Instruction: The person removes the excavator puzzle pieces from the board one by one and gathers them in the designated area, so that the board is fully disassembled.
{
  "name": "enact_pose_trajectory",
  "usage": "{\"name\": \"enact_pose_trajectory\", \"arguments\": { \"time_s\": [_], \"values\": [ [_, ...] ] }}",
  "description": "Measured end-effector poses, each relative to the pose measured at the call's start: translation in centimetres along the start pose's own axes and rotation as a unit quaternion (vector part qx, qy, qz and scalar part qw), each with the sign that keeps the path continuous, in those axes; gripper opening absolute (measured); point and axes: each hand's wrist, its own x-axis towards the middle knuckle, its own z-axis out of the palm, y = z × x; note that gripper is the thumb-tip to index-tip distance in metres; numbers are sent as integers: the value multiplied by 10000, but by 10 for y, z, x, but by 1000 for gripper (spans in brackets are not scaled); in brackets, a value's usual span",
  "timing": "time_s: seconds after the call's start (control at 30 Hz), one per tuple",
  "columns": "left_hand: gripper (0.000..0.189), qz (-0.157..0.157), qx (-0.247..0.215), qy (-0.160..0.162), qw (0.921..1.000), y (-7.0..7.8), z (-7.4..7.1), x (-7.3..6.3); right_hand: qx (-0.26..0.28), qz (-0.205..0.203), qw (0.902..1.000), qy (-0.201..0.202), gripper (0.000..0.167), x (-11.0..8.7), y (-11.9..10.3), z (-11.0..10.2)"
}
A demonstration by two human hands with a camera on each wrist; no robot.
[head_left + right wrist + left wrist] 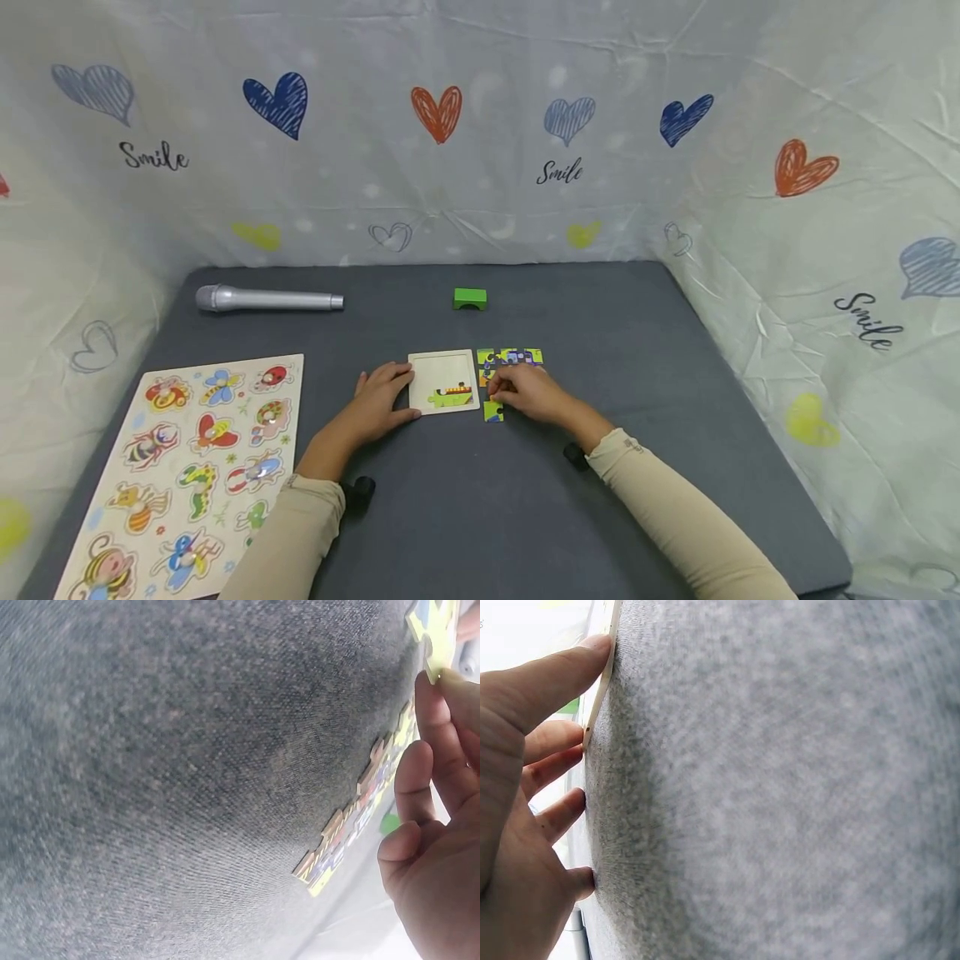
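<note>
A square wooden puzzle tray [435, 371] lies flat, with joined green pieces [450, 400] along its lower right. My left hand [382, 400] steadies the tray from the left, fingers spread and fairly straight. In the left wrist view, its thumb [577, 664] and fingertips meet the tray's rim [602, 690]. My right hand [528, 393] is just right of the tray. Between thumb and index finger it pinches a yellow-green puzzle piece [435, 634], tilted up off the cloth in the right wrist view. Loose puzzle pieces [517, 357] lie beyond that hand, partly hidden by it.
A green arched block [470, 298] stands behind the tray. At the back left lies a silver toy microphone [270, 299]. A large insect picture board [187, 467] covers the left of the grey table [480, 517]. A printed curtain [495, 217] borders the table's back.
</note>
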Motion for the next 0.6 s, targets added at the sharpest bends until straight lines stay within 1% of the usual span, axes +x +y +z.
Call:
{"name": "enact_pose_trajectory", "arguments": {
  "time_s": [0.17, 0.23, 0.33, 0.37, 0.47, 0.6],
  "values": [
    [70, -7, 18, 8, 10000, -1, -1, 0, -38, 1, 10000, 26, 6, 0, 0, 1],
    [70, -3, 24, 0, 10000, -1, -1, 0, -67, 47, 9999, 88, 6, 2, -3, 0],
    [70, 11, 46, -20, 10000, -1, -1, 1, -241, 6, 9995, 208, 5, 8, -10, 1],
    [70, 2, 42, -35, 10000, -1, -2, 1, -325, -56, 9992, 228, 6, 11, -13, 2],
    [70, -35, 31, -78, 10000, 0, -2, 1, -576, -428, 9971, 250, 12, 21, -24, 6],
    [69, -88, -12, -120, 9999, 1, -3, 1, -930, -866, 9918, 155, 21, 34, -36, 14]
  ]
}}
